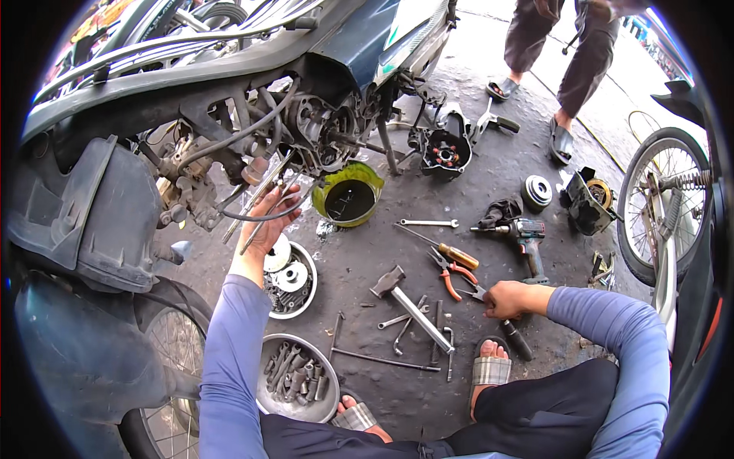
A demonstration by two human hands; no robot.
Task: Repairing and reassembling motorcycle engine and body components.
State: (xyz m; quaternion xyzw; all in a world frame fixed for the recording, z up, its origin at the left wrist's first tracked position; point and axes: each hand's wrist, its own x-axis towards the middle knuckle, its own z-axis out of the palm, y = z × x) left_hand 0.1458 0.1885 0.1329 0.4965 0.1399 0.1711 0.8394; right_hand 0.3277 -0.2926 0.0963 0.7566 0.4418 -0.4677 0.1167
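My left hand (275, 216) is raised at the motorcycle's opened engine (325, 126), fingers apart, beside long metal rods (260, 193) that jut from it. A black hose (256, 219) crosses in front of its palm, and I cannot tell how firmly the fingers touch these parts. Low on the right, my right hand (508, 299) is closed on a pair of grey-jawed pliers (475, 291), whose handles are mostly hidden. Beside it lie orange-handled pliers (453, 274), a cordless impact driver (529, 243) and a black handle (518, 341).
Under the engine stands a yellow-green tub (367, 174) of dark oil. Bowls of gears (290, 278) and sockets (297, 375) are at left. A hammer (409, 302), a T-handle wrench (386, 359) and a spanner (430, 223) lie on the floor. Another person (585, 65) stands ahead, right.
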